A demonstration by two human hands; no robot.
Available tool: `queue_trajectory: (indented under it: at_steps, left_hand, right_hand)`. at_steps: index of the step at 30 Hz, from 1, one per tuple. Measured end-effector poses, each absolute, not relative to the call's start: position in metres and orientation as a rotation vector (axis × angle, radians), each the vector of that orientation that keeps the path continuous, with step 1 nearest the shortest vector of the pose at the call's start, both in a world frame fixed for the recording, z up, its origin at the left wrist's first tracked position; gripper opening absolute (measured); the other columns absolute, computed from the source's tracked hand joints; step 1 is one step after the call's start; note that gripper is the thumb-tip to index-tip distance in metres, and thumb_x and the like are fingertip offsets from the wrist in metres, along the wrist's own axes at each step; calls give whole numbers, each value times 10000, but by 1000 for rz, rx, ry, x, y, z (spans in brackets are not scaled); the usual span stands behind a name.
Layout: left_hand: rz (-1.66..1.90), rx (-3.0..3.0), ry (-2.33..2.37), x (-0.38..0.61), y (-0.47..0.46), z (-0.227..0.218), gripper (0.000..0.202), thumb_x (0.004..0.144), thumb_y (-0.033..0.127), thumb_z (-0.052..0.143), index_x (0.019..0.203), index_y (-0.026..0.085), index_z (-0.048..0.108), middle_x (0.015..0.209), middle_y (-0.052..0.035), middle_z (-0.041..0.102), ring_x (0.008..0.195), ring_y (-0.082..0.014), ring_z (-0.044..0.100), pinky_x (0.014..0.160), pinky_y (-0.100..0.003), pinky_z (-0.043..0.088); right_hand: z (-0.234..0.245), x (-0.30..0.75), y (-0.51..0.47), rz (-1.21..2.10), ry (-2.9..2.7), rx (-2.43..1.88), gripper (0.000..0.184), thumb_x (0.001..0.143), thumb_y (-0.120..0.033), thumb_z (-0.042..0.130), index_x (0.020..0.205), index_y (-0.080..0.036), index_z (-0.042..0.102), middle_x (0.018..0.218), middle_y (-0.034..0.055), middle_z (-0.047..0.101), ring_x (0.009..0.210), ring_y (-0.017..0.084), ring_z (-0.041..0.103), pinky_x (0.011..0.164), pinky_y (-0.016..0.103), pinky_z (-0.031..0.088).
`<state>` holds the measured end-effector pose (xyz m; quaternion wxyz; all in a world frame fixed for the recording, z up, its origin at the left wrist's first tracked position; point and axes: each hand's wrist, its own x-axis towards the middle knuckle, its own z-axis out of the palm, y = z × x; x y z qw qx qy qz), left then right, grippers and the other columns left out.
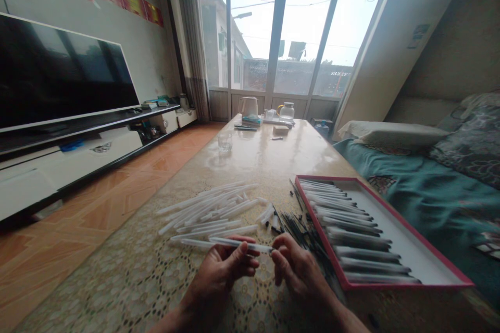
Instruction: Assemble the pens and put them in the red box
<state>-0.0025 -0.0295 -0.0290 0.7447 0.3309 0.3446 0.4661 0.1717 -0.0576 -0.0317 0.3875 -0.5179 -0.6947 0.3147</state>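
Steadying a translucent pen [255, 246] just above the near part of the table, the left hand [228, 263] pinches its barrel between thumb and fingers, leaving the far end projecting past the thumb. The right hand [299, 265] is closed, thumb against finger, on the dark end; the hands are near each other, linked by the barrel. Fingertips partly hide the joint, so whether that end is fully seated cannot be told. Step in hand, as judged from this grip: fitting or adjusting the end piece. This action calls for a firm left hold, the barrel kept in line with the right fingertips, and straight pressure without bending. Before release, the joint should be checked for a flush fit. Beyond the left hand lies a loose pile of white tubes [207, 210], pointing roughly across the table [128, 270]. Between the pile and the tray are short white pieces [267, 214] and, just beside the right hand, a heap of thin dark rods [299, 226]. To the right, a pink-rimmed tray [406, 218] holds a row of pens with dark ends [359, 231], laid side by side along its left wall. Farther out stand a drinking glass [225, 142], a pale kettle [249, 106] and a glass pitcher [287, 111].
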Motion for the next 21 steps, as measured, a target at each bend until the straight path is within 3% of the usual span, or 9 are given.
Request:
queue_trajectory:
  at_steps: [2,7,13,18,21]
  left_hand:
    - [1026,726,750,-3,-29,-30,233,630,291,766,786,127,708,694,-86,728,579,-155,650,520,-233,488]
    - [1000,747,755,-3,-29,-30,242,635,302,762,783,119,706,695,-91,726,568,-149,646,520,-232,484]
    - [1007,730,755,-4,-30,-26,241,643,309,756,796,129,708,708,-83,729,586,-150,653,539,-235,490]
    - [1004,751,752,-3,-30,-26,238,632,299,764,785,126,706,695,-92,729,568,-159,652,509,-233,483]
    - [1006,738,773,-2,-30,-26,241,629,294,767,786,123,704,694,-89,726,572,-158,651,512,-232,486]
  right_hand:
    - [-31,171,-58,798,-1767,-1314,348,900,-538,306,854,-214,425,496,-47,577,446,113,529,486,200,350]
    - [-31,173,-57,808,-1823,-1341,429,925,-527,215,704,-218,414,473,-26,572,439,108,533,467,193,330]
    - [-32,173,-57,776,-1805,-1326,329,914,-507,282,858,-211,414,490,-41,582,443,120,543,480,197,356]
    - [-34,173,-57,784,-1838,-1324,404,935,-493,213,702,-221,399,462,-25,574,436,113,534,471,199,340]
    - [-33,173,-57,785,-1808,-1329,395,922,-522,233,755,-219,422,475,-35,565,448,113,536,483,202,352]
